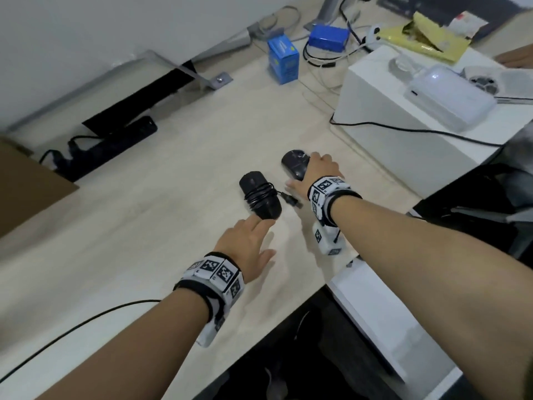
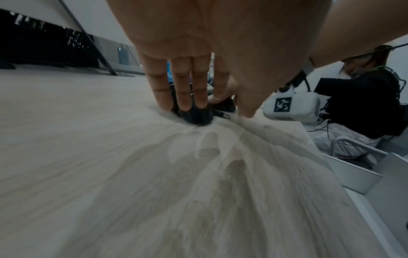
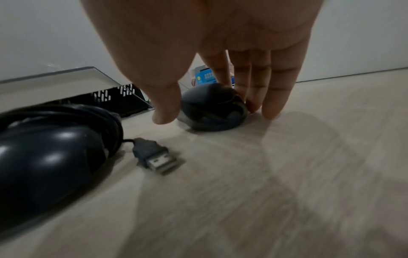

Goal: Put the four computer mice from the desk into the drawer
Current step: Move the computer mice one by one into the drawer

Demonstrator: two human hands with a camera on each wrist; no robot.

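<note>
Two black mice lie on the light wooden desk [image 1: 144, 226]. The nearer one, a wired mouse [image 1: 261, 194] [image 3: 44, 148], has its cable wound round it, with the USB plug [image 3: 158, 159] loose beside it. My left hand [image 1: 265, 238] [image 2: 215, 110] reaches flat toward it, straight fingertips at its near end. My right hand [image 1: 301, 170] [image 3: 215, 114] hovers over the second mouse [image 1: 294, 166] [image 3: 212, 108], thumb to its left, straight fingers down its right side. The white drawer [image 1: 375, 313] [image 2: 353, 167] stands open below the desk edge at lower right.
A white box [image 1: 403, 125] carrying a pale device stands just right of the mice. Blue boxes [image 1: 284, 60], cables and a yellow packet lie at the back. A black power strip [image 1: 109, 148] sits behind the desk at left. Another person [image 2: 364, 97] sits to the right.
</note>
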